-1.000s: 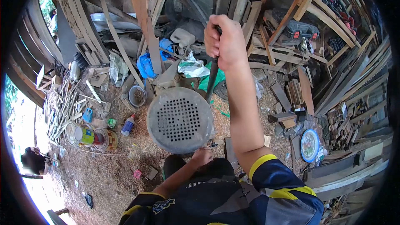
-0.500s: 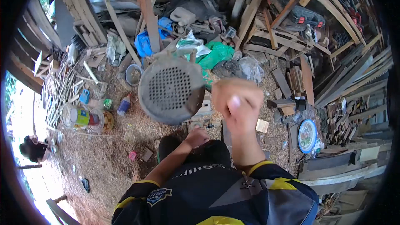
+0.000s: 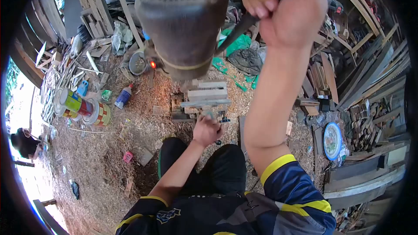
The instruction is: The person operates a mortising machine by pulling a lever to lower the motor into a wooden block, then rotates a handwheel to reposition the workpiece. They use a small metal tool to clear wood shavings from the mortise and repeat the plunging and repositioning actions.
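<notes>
Our right hand (image 3: 291, 11) was closed tight around the dark handle (image 3: 237, 30), raised just beside the grey motor housing (image 3: 183, 21); our left hand (image 3: 207, 130) rested low at the stacked wooden blocks (image 3: 204, 98) under that housing, fingers curled; we could not tell whether it gripped anything.

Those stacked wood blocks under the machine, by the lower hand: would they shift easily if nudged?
Probably. The wood blocks look loosely stacked and uneven in length, so a push might slide or topple them. They seem stiff and fairly light, being small offcuts. The sawdust-strewn ground beneath likely gives soft, unsteady footing.
</notes>
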Available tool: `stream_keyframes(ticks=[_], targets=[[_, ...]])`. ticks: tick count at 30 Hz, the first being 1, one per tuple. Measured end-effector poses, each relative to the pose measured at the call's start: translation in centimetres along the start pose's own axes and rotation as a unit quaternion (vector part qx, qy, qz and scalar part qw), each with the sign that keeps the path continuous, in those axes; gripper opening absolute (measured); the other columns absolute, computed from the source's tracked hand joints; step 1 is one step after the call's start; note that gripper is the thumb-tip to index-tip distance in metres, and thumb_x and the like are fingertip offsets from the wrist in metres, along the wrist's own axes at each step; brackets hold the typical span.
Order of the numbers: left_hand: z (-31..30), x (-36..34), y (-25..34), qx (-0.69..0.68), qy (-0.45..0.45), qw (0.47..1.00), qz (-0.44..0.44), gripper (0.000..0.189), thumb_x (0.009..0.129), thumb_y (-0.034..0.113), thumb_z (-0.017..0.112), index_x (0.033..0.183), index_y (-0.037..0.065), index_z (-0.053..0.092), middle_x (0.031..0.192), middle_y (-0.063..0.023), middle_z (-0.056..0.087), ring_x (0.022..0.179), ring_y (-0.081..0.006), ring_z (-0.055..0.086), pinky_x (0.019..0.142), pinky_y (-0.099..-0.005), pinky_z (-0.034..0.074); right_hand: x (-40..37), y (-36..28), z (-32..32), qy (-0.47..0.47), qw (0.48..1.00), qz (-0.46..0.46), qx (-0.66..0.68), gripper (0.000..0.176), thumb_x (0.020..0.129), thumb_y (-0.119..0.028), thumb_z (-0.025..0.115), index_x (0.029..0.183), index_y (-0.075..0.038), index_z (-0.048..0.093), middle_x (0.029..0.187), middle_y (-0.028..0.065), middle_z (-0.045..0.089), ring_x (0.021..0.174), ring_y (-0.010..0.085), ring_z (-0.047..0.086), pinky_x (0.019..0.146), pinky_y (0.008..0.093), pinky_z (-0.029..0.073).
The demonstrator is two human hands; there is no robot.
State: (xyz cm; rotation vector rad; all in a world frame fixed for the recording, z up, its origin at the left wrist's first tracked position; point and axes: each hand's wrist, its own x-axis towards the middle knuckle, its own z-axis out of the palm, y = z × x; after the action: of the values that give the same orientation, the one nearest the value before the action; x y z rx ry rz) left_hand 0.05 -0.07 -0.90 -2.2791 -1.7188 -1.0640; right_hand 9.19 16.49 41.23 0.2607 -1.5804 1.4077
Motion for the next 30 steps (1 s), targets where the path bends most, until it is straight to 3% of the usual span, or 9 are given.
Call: stream_keyframes(ticks=[1,3,5,11,13,16,25,27,30], targets=[[-0.1,-0.1,0.0,0.000,0.003,1.000,0.001,0.030,0.085,0.027,0.076,0.061,0.011,0.068,0.071,-0.0043,0.062,0.083,-0.0257,0.063,0.081,-0.0462,0.051,-0.5,0.7,0.4,-0.002,1.000,-0.008,0.020,0.046,0.109,-0.038,0.042,0.079,-0.005,0.054,0.062,0.0053,0.050,0.052,0.0186,0.046,0.053,0.0314,0.036],[-0.6,0.1,-0.7,-0.069,-0.041,0.996,0.029,0.031,0.086,0.023,0.075,0.059,0.010,0.066,0.070,-0.0057,0.062,0.080,-0.0256,0.064,0.077,-0.0435,0.051,-6.1,0.7,4.4,0.130,0.984,-0.061,-0.109,0.041,0.099,-0.022,0.059,0.063,-0.004,0.051,0.051,0.0000,0.043,0.043,0.0144,0.037,0.045,0.0305,0.026],[-0.5,0.0,-0.9,-0.094,-0.032,0.995,0.018,0.028,0.086,0.020,0.074,0.062,0.008,0.065,0.069,-0.0073,0.062,0.075,-0.0271,0.063,0.074,-0.0418,0.051,-11.5,1.7,6.2,0.115,0.981,-0.117,-0.106,0.046,0.100,-0.025,0.058,0.061,-0.004,0.049,0.052,0.0008,0.045,0.043,0.0166,0.039,0.047,0.0319,0.030],[-0.6,-0.1,-1.1,-0.151,-0.069,0.986,0.019,0.028,0.087,0.017,0.074,0.062,0.007,0.063,0.068,-0.0098,0.062,0.071,-0.0317,0.064,0.073,-0.0441,0.054,-14.0,1.2,6.5,0.093,0.973,-0.089,-0.190,0.047,0.096,-0.032,0.060,0.059,-0.005,0.048,0.055,0.0050,0.048,0.048,0.0230,0.049,0.052,0.0366,0.037],[0.2,-0.4,-1.3,-0.174,-0.024,0.984,0.023,0.029,0.087,0.017,0.074,0.062,0.007,0.063,0.068,-0.0099,0.062,0.070,-0.0318,0.063,0.071,-0.0445,0.054,-13.9,1.8,5.8,0.028,0.963,-0.161,-0.213,0.052,0.109,-0.035,0.049,0.066,-0.007,0.050,0.054,0.0029,0.049,0.045,0.0185,0.043,0.048,0.0343,0.031],[2.8,-1.7,-2.2,-0.265,-0.011,0.964,-0.025,0.030,0.088,0.018,0.074,0.063,0.007,0.063,0.068,-0.0100,0.061,0.070,-0.0318,0.063,0.070,-0.0453,0.054,-15.0,2.1,6.5,0.044,0.956,-0.167,-0.239,0.053,0.109,-0.038,0.051,0.066,-0.006,0.051,0.055,0.0032,0.050,0.046,0.0195,0.046,0.048,0.0351,0.034],[1.6,-1.2,-1.4,-0.235,-0.005,0.971,-0.047,0.035,0.089,0.017,0.074,0.060,0.007,0.060,0.065,-0.0091,0.058,0.066,-0.0304,0.061,0.067,-0.0435,0.053,-16.7,3.4,6.4,0.016,0.952,-0.225,-0.205,0.052,0.106,-0.040,0.055,0.067,-0.006,0.055,0.057,0.0030,0.053,0.045,0.0218,0.047,0.047,0.0365,0.037],[-0.9,-0.1,-0.3,-0.121,0.007,0.993,-0.001,0.034,0.089,0.015,0.075,0.060,0.007,0.059,0.065,-0.0084,0.056,0.065,-0.0290,0.061,0.066,-0.0420,0.053,-17.1,3.5,6.6,0.029,0.951,-0.233,-0.199,0.051,0.106,-0.039,0.056,0.067,-0.007,0.056,0.058,0.0029,0.053,0.045,0.0218,0.047,0.046,0.0367,0.037],[-1.0,0.1,-0.2,-0.115,0.020,0.993,0.009,0.034,0.088,0.014,0.075,0.060,0.008,0.058,0.065,-0.0077,0.055,0.065,-0.0279,0.060,0.065,-0.0414,0.053,-17.9,3.6,6.4,0.014,0.948,-0.229,-0.219,0.051,0.106,-0.041,0.056,0.068,-0.008,0.056,0.058,0.0019,0.054,0.046,0.0212,0.048,0.046,0.0364,0.038]])
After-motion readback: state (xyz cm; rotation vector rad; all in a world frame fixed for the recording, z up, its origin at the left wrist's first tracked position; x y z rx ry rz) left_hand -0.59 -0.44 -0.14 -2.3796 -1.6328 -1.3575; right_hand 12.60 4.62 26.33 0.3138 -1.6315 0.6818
